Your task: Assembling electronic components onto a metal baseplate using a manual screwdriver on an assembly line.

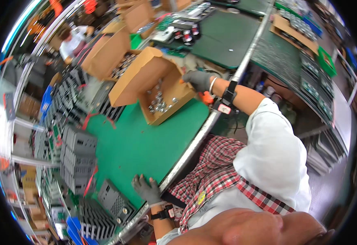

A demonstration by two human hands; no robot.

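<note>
My right hand (198, 80), in a dark grey glove, is closed at the right corner of an open cardboard box (165, 118). A small orange bit shows at its fingers; what they hold is unclear. Loose shiny metal parts (159, 103) lie inside the box, whose raised flap leans left. Below that hand is an orange-red object (206, 98), too blurred to name. My left hand (146, 189), gloved with bare fingertips, is open with fingers apart over the near edge of the green mat (141, 151). Beside it lies a grey metal panel (114, 200) with round holes.
Stacked grey metal panels (78, 159) line the mat's left side, with red straps near them. Another cardboard box (109, 55) of small parts stands behind. A metal rail (190, 151) edges the bench. Circuit boards (315, 87) lie on the right bench. Another person (73, 43) is at far left.
</note>
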